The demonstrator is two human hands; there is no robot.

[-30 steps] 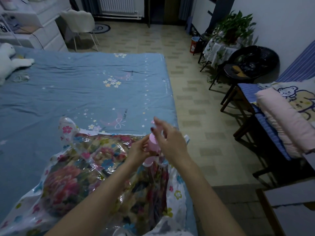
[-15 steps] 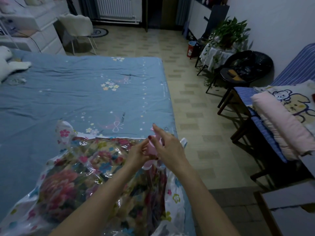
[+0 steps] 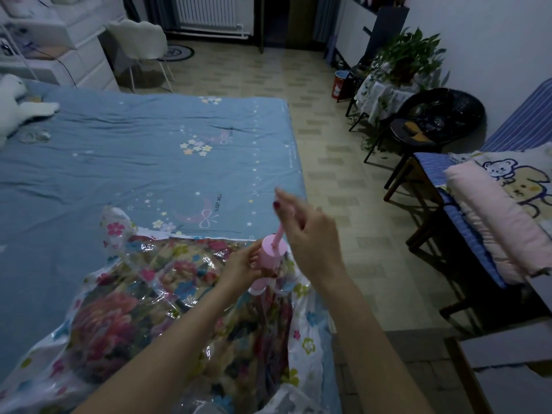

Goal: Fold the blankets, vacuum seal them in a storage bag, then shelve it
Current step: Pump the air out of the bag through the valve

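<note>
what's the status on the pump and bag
Left hand grips pink hand pump barrel on storage bag. Right hand holds plunger handle, raised. Nothing blocking.

So the storage bag [image 3: 155,318] sits on the near end of the bed [image 3: 119,162], blankets [image 3: 125,312] inside it. The hand pump [image 3: 268,258] stands on the bag's right part — left hand [image 3: 239,268] around its body, right hand [image 3: 310,237] above it on the plunger rod. A plush toy [image 3: 15,106] lies at the bed's far left. Right of the bed, across the floor [image 3: 328,174], there's a bench [image 3: 466,210] with folded bedding [image 3: 501,213] on top — a round chair [image 3: 433,124] and a plant [image 3: 406,55] behind it.
</note>
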